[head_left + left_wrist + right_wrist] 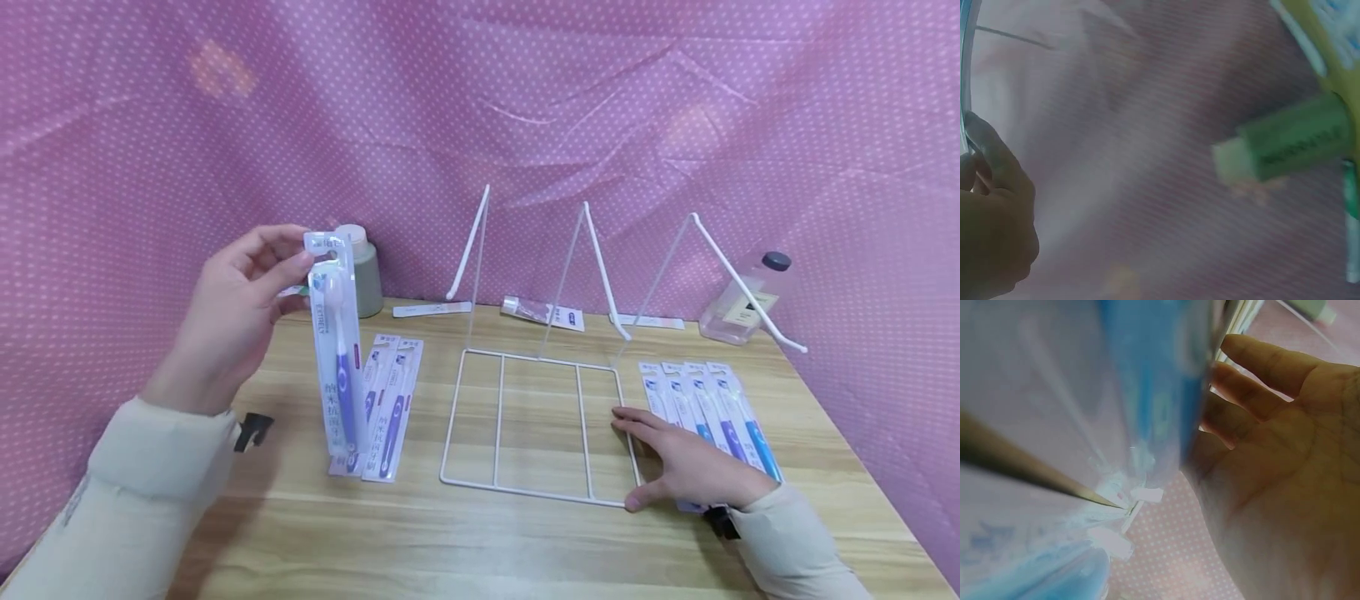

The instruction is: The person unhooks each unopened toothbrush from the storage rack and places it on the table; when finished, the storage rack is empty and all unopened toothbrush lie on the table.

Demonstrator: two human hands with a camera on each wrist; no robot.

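Left hand (991,231) at lower left pinching clear package edge (966,81), blurred green tube (1291,147) at right, pink cloth (1135,125) behind

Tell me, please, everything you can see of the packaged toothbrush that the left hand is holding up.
The packaged toothbrush is a long, narrow blister pack: a clear plastic shell over a white and lilac card with printed characters. Inside lies a toothbrush with a purple handle and a pale head, head uppermost. The pack hangs upright, clear of the table, in front of two similar packs lying flat. The left hand pinches its top end between thumb and fingertips; nothing else touches it.

White wire rack (540,417) blocks mid-table; near wooden table (420,542) edge lies open.
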